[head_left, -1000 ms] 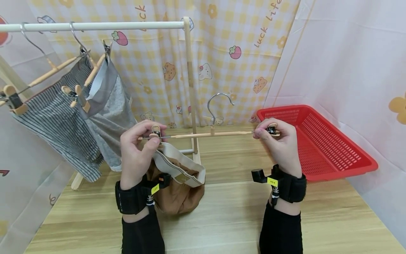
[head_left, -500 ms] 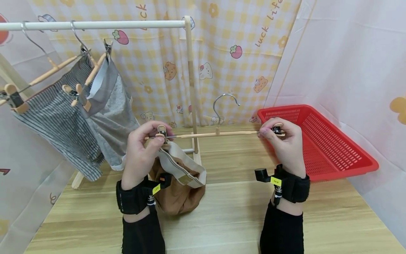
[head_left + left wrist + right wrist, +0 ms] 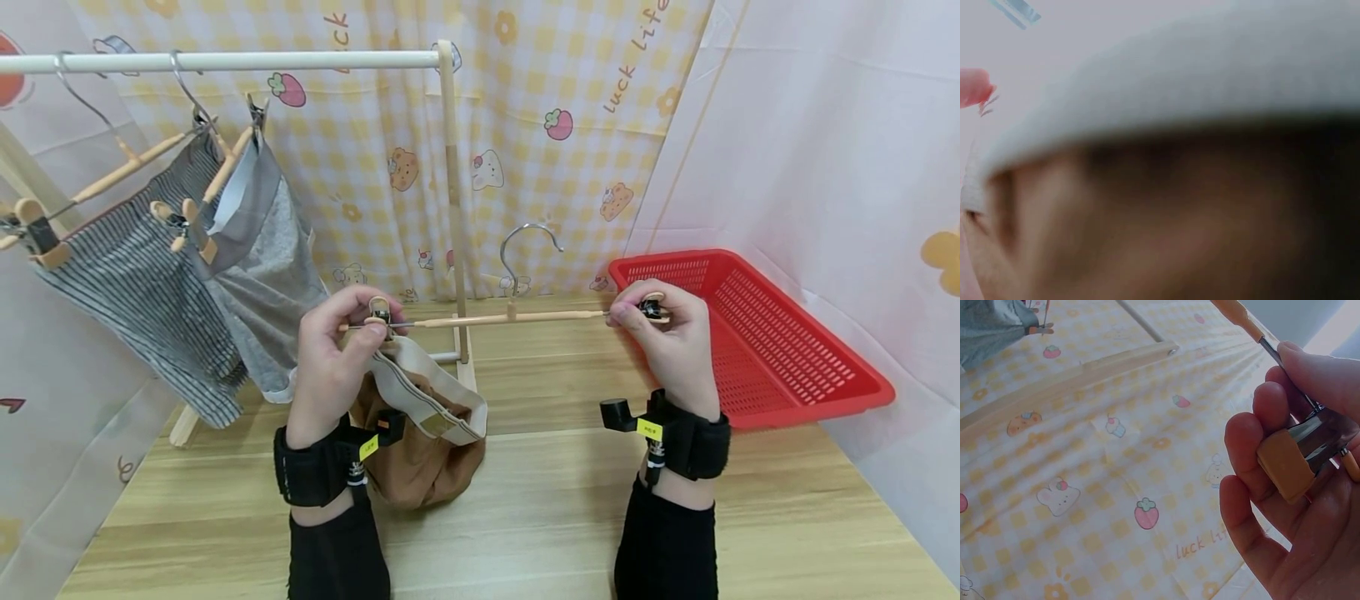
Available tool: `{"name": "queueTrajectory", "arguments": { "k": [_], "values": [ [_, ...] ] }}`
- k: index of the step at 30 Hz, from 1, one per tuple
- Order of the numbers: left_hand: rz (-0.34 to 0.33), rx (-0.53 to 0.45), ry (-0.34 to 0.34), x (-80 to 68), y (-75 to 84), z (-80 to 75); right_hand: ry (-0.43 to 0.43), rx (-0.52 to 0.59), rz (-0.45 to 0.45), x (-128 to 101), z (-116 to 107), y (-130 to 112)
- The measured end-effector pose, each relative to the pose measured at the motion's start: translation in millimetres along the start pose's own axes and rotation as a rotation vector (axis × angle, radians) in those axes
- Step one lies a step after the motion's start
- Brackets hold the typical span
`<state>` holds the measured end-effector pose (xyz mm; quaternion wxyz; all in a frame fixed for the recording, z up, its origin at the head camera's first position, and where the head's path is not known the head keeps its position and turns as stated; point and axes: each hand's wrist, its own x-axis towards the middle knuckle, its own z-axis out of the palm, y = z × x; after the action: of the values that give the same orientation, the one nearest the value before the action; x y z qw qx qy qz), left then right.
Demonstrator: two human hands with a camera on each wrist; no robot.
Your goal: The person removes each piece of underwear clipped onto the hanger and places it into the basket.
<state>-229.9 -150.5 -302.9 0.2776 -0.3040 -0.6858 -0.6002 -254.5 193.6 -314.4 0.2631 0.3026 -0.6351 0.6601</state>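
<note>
A clip hanger [image 3: 480, 320] with a metal hook is held level above the table, its hook pointing up. My left hand [image 3: 330, 354] pinches the bar's left end beside a clip [image 3: 381, 310]. From that clip hangs a brown garment [image 3: 423, 477] with a pale waistband [image 3: 442, 419]; its lower part reaches down toward the table. At the other end, my right hand [image 3: 675, 346] grips the bar by the right clip [image 3: 1288, 464], which has no cloth in its jaws. Blurred pale band and brown cloth [image 3: 1147, 231] fill the left wrist view, hiding the left fingers there.
A rack with a white rail [image 3: 315, 60] stands at left and back. On it hang striped shorts [image 3: 157, 275] and a grey garment [image 3: 262, 250], each clipped to a hanger. A red basket [image 3: 810, 417] sits on the table [image 3: 540, 517] at right.
Both hands moved slightly right with the hanger, then a touch back left. The brown garment stays hanging from the left clip; the grips look the same.
</note>
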Motion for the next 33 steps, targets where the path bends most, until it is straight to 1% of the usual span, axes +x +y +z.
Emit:
{"name": "queueTrajectory", "arguments": {
  "k": [8, 15, 19, 25, 29, 33],
  "values": [
    [-0.002, -0.005, 0.011, -0.2, -1.3, -0.1, 0.000, -0.047, 0.011, -0.2, 1.5, -1.5],
    [-0.012, -0.002, 0.032, 0.8, -1.8, 0.4, -0.010, -0.012, -0.002, 0.6, 1.6, -0.6],
    [-0.023, -0.015, 0.024, 0.1, -1.8, -0.3, -0.005, 0.007, -0.007, 0.6, 0.4, 1.2],
    [-0.027, -0.026, -0.007, 0.4, -2.0, -0.9, -0.004, -0.012, -0.026, 1.0, -1.1, 1.8],
    [-0.034, -0.034, -0.001, 0.8, -3.7, -0.7, 0.001, 0.004, -0.016, 1.4, 0.1, 1.5],
    [-0.003, -0.021, 0.012, 1.5, -6.1, -1.5, -0.004, -0.002, -0.010, 1.8, 1.6, 0.8]
  ]
}}
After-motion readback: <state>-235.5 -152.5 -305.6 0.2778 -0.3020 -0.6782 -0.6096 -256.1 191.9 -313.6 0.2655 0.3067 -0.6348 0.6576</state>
